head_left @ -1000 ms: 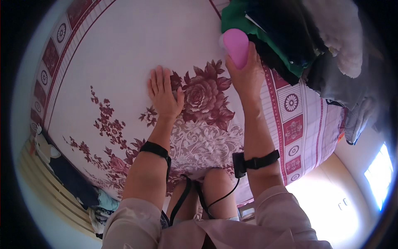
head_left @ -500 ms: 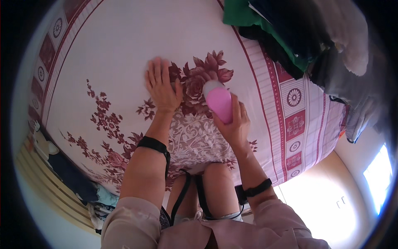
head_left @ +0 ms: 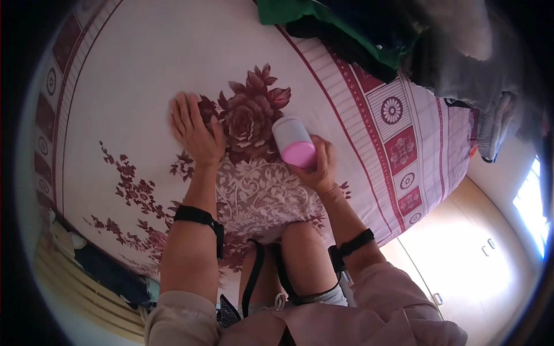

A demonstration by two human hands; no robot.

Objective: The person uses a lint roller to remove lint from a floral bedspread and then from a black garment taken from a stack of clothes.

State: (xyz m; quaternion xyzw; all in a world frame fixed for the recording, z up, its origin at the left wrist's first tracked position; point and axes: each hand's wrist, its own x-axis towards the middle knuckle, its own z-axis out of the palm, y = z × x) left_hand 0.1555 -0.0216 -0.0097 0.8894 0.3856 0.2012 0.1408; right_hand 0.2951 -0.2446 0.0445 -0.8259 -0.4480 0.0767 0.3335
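Observation:
My left hand (head_left: 199,130) lies flat on the flowered sheet (head_left: 144,86), its fingers stretched out and its thumb apart, just left of the large printed rose. To the right of that rose, my right hand (head_left: 321,168) is closed around the pink end of a white-and-pink cylinder (head_left: 292,136). Its white part points away from me over the sheet, and the round pink end faces me. The shape is jar-like, but its exact kind is not clear. Part of the pink end is hidden by my fingers. Whether it touches the sheet I cannot tell.
Dark, green and grey clothes (head_left: 369,40) are heaped at the far right of the bed. A pale cabinet (head_left: 461,248) stands at the lower right by a bright window (head_left: 530,202). At the lower left, more cloth (head_left: 109,271) lies beside a slatted wooden frame (head_left: 86,294).
The cylinder has tipped in my right hand, so more of its white side shows. The view has shifted, moving the bed and clothes up and leftward. My left hand stays flat.

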